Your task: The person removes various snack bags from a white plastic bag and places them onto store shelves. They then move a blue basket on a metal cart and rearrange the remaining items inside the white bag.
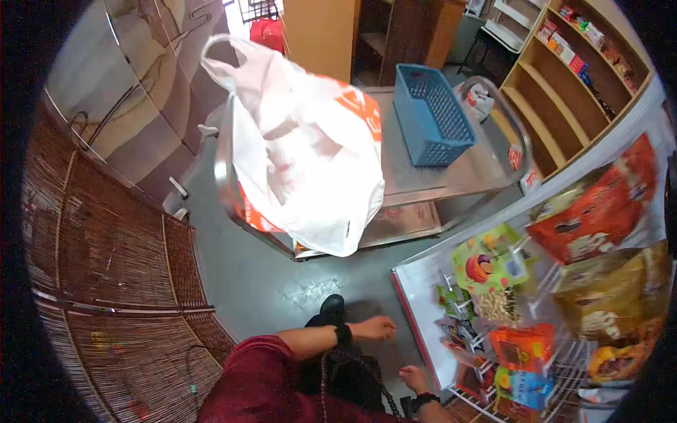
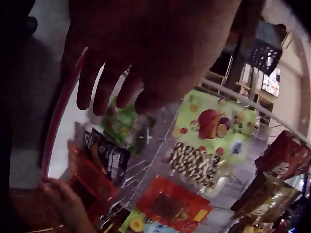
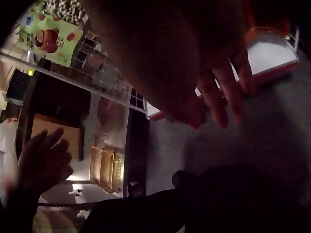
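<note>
My left hand [image 1: 372, 328], with a black band at its wrist, hangs over the grey floor beside the snack rack and holds nothing. In the left wrist view its fingers [image 2: 100, 90] dangle loosely apart, overlapping the rack's packets. Close to the rack's lower corner is my right hand [image 1: 415, 379], also holding nothing; the right wrist view shows its fingers [image 3: 214, 99] relaxed and spread. Nearest to both hands are hanging packets: a green fruit-print packet [image 1: 486, 261], an orange packet [image 1: 522, 347] and a blue packet [image 1: 525, 388].
Ahead stands a metal cart [image 1: 416, 185] bearing a large white plastic bag [image 1: 310, 155] and a blue plastic basket [image 1: 427, 120]. Brown woven panels [image 1: 113, 254] line the left side. Wooden shelves [image 1: 553, 99] with goods stand at the back right.
</note>
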`<move>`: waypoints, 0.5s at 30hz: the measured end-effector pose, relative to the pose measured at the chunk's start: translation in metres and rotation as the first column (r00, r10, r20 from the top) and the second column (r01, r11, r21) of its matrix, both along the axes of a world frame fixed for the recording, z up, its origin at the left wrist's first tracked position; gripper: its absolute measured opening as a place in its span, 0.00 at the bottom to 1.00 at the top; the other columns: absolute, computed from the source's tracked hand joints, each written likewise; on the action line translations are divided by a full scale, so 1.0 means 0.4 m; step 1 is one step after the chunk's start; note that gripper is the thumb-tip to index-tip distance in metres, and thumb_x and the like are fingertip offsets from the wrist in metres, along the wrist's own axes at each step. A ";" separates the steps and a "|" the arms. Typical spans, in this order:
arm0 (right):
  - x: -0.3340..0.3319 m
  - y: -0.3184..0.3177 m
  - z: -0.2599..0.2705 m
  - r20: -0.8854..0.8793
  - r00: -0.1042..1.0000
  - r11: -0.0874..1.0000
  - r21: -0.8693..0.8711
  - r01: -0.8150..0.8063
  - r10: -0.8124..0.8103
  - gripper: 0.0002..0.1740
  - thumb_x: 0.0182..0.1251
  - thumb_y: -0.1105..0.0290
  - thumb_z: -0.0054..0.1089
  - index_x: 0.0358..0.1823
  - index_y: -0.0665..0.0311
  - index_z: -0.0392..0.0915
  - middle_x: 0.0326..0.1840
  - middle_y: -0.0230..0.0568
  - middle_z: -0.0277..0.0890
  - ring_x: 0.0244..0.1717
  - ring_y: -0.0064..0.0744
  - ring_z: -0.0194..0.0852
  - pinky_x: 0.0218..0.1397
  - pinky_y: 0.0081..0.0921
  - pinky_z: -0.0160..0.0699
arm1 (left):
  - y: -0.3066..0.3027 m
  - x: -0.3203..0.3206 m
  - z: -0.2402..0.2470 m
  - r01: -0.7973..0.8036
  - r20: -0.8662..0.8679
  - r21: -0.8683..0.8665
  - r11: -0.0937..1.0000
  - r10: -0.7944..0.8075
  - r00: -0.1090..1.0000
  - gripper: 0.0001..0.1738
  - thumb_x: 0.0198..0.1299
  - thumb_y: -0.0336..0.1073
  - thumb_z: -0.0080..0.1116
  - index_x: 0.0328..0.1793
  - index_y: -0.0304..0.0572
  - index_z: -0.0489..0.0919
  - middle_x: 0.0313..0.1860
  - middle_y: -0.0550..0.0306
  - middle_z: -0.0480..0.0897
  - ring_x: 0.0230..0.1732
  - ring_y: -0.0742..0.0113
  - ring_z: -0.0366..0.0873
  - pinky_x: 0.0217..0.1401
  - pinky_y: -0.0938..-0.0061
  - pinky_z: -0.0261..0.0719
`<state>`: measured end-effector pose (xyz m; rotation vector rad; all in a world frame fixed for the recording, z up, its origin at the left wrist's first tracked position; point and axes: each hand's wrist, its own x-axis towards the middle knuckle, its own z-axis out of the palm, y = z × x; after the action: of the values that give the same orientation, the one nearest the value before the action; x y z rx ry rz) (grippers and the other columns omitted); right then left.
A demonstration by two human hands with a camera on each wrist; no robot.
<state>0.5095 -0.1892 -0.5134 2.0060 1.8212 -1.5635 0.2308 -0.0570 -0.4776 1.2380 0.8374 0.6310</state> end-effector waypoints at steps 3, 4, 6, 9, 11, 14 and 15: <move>0.084 -0.107 0.022 -0.039 0.995 0.990 -0.107 -0.095 0.091 0.08 0.55 0.70 0.57 0.34 0.67 0.76 0.28 0.37 0.76 0.29 0.27 0.74 0.33 0.24 0.74 | 0.010 -0.130 0.196 -0.097 0.055 -0.237 0.967 0.112 0.992 0.09 0.55 0.32 0.47 0.39 0.35 0.73 0.29 0.60 0.77 0.29 0.70 0.73 0.30 0.77 0.73; 0.063 -0.097 0.156 -0.032 0.999 0.982 -0.187 -0.029 0.023 0.08 0.55 0.71 0.56 0.34 0.68 0.75 0.28 0.38 0.76 0.28 0.27 0.74 0.32 0.24 0.75 | -0.002 -0.152 0.298 -0.237 -0.024 -0.293 0.926 0.241 0.970 0.08 0.55 0.31 0.46 0.37 0.37 0.74 0.29 0.61 0.76 0.28 0.71 0.73 0.28 0.77 0.72; 0.068 -0.106 0.329 -0.088 0.983 0.958 -0.253 0.134 -0.161 0.08 0.55 0.73 0.53 0.35 0.69 0.74 0.29 0.38 0.76 0.27 0.28 0.74 0.30 0.25 0.75 | -0.006 -0.210 0.462 -0.358 -0.222 -0.303 0.883 0.300 0.928 0.08 0.56 0.33 0.45 0.35 0.37 0.74 0.27 0.59 0.77 0.28 0.72 0.73 0.30 0.77 0.72; 0.139 -0.145 0.423 0.021 0.994 0.982 -0.154 0.112 -0.110 0.11 0.53 0.73 0.51 0.38 0.68 0.74 0.30 0.39 0.75 0.26 0.29 0.73 0.29 0.26 0.74 | -0.054 -0.270 0.611 -0.507 -0.355 -0.083 0.858 0.450 0.819 0.12 0.57 0.38 0.45 0.32 0.37 0.74 0.22 0.59 0.77 0.22 0.72 0.73 0.26 0.77 0.72; 0.174 -0.162 0.471 -0.219 0.918 0.942 -0.138 0.306 -0.331 0.07 0.55 0.73 0.50 0.34 0.66 0.74 0.26 0.35 0.75 0.24 0.29 0.74 0.24 0.25 0.71 | -0.099 -0.302 0.700 -0.585 -0.282 -0.077 0.807 0.545 0.789 0.11 0.56 0.36 0.47 0.35 0.36 0.74 0.23 0.57 0.77 0.22 0.72 0.74 0.26 0.77 0.73; 0.238 -0.225 0.398 0.031 0.968 0.963 0.113 0.243 -0.248 0.06 0.55 0.73 0.49 0.33 0.65 0.74 0.25 0.35 0.74 0.22 0.29 0.73 0.22 0.25 0.70 | -0.167 -0.358 0.795 -0.614 -0.372 -0.082 0.785 0.547 0.750 0.11 0.56 0.37 0.50 0.40 0.38 0.74 0.30 0.55 0.80 0.26 0.71 0.76 0.26 0.78 0.71; 0.250 -0.240 0.385 0.038 0.970 0.964 0.122 0.235 -0.241 0.06 0.55 0.73 0.49 0.33 0.65 0.74 0.25 0.37 0.74 0.22 0.30 0.72 0.22 0.25 0.70 | -0.187 -0.377 0.814 -0.648 -0.416 -0.130 0.751 0.551 0.723 0.12 0.57 0.39 0.50 0.41 0.40 0.74 0.31 0.56 0.80 0.28 0.71 0.77 0.26 0.77 0.71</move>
<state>0.6094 -0.2853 -0.3592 2.3730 1.7458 -1.4708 0.0800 -0.1318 -0.1519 0.8149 1.6239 0.7924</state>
